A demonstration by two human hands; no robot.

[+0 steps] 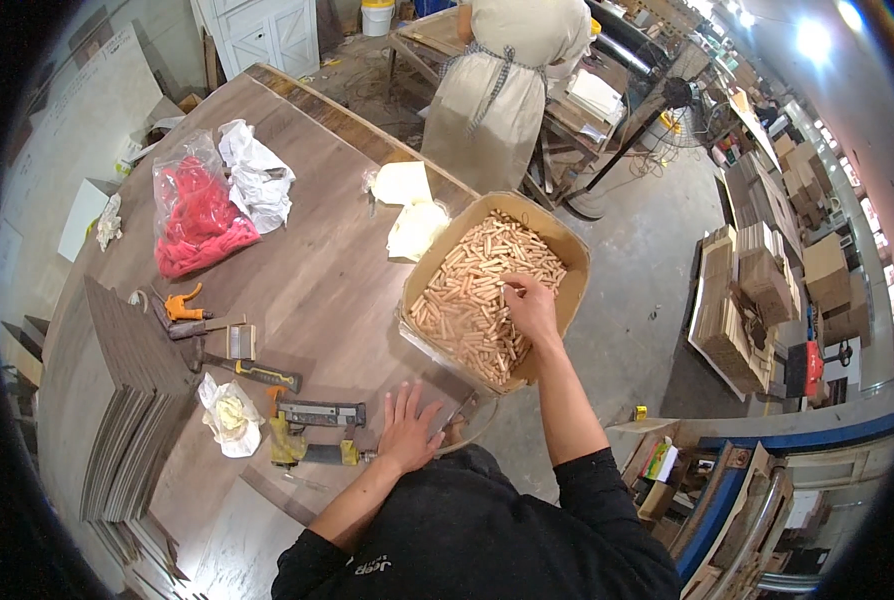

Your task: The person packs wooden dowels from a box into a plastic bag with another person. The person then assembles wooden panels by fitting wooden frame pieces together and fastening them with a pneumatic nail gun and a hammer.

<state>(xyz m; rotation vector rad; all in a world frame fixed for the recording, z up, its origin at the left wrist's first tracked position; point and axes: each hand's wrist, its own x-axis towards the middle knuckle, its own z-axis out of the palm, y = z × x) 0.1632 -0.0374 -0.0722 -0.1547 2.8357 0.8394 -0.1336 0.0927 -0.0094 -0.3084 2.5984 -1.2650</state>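
1. Dowels [472, 275], head view: heaped in the box [574, 258] at the table's [327, 300] edge.
2. Right hand [535, 310] is in among them, fingers curled; can't tell if one's pinched.
3. Left hand [405, 430] lies flat on the table, fingers spread, holding nothing.
4. Picking looks underway, probably early: loads left.

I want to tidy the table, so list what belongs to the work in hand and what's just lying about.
In use:
right hand, among the dowels
box holding them
left hand, spread on the table

Apparently just lying about:
nail gun
hammer
orange tool
red bundle
crumpled white paper
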